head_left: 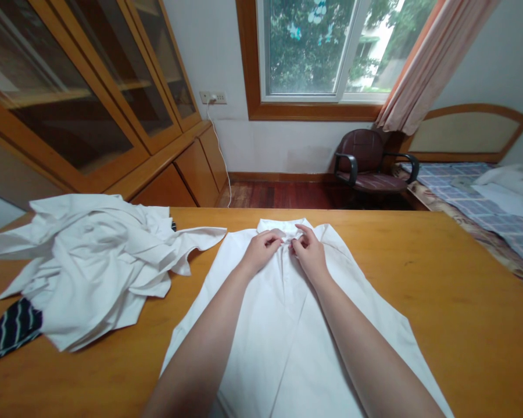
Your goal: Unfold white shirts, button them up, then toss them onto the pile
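Note:
A white shirt (283, 342) lies spread flat on the wooden table (440, 290), collar pointing away from me. My left hand (261, 249) and my right hand (308, 249) meet just below the collar. Both pinch the shirt's front placket near the top button, fingers curled together on the fabric. My forearms lie over the body of the shirt.
A crumpled heap of white garments (87, 261) lies at the table's left, with a dark striped cloth (11, 331) under its near edge. Glass-fronted wooden cabinets (91, 104) stand on the left, a dark armchair (368, 162) under the window, a bed (483, 203) on the right.

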The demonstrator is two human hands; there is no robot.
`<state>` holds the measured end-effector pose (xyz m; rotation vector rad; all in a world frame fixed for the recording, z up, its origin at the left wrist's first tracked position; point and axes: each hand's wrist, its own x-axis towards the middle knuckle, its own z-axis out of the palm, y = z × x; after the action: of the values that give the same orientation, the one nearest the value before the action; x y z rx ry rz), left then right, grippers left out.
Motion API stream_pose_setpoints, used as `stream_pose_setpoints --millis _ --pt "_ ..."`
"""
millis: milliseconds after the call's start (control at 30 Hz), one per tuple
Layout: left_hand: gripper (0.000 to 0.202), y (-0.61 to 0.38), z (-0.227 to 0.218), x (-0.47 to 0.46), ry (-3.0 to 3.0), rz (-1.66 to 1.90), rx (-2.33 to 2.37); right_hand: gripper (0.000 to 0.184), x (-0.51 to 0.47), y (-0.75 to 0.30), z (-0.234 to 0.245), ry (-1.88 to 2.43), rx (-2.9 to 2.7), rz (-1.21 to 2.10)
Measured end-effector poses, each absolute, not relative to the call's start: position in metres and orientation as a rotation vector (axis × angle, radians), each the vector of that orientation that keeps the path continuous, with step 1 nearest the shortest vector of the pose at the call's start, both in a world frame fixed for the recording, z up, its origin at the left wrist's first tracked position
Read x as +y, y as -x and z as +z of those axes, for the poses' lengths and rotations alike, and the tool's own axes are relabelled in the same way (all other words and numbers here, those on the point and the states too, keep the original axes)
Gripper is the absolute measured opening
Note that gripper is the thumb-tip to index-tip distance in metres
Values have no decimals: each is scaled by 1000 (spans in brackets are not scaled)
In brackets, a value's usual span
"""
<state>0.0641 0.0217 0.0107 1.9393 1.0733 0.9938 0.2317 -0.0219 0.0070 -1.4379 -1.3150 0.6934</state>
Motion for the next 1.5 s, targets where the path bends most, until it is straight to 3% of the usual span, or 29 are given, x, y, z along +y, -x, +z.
stream_pose_setpoints --millis 400,667,867,1067,1500 --pt "16 -45 15 28 -2147 903 1056 23 -3 -227 5 1552 -1403 596" --pt "16 -27 17 28 -2408 786 1058 22 12 -222 0 1509 -1516 635" --pt "14 -27 24 -11 -2423 632 1206 39 -5 -231 2 1294 -1639 741" --pt "12 -35 25 -34 -2276 603 1289 10 -50 -239 16 1422 -1880 567" --pt "6 -41 17 -46 -2214 676 1322 8 -74 -233 7 1382 -1985 501"
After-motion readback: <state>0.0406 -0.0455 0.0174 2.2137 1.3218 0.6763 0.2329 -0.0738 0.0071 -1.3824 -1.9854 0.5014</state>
